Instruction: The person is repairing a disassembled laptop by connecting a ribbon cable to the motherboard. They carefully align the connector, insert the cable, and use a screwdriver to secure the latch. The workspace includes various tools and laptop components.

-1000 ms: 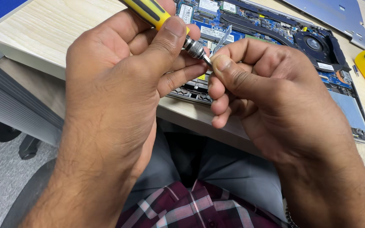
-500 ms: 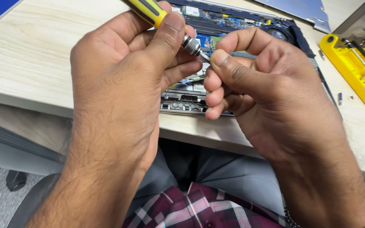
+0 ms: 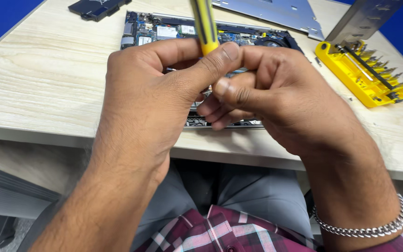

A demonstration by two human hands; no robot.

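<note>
Left hand (image 3: 150, 107) grips the yellow screwdriver (image 3: 204, 25); right hand (image 3: 276, 98) pinches closed at its hidden tip.

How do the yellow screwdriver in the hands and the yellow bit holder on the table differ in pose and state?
The yellow screwdriver stands nearly upright, above the opened laptop; the yellow bit holder lies flat on the table. The screwdriver is gripped by the left hand, with the right hand closed beside it; the bit holder is untouched, to the right. The screwdriver has black stripes; the holder carries metal bits. Both are yellow.
</note>
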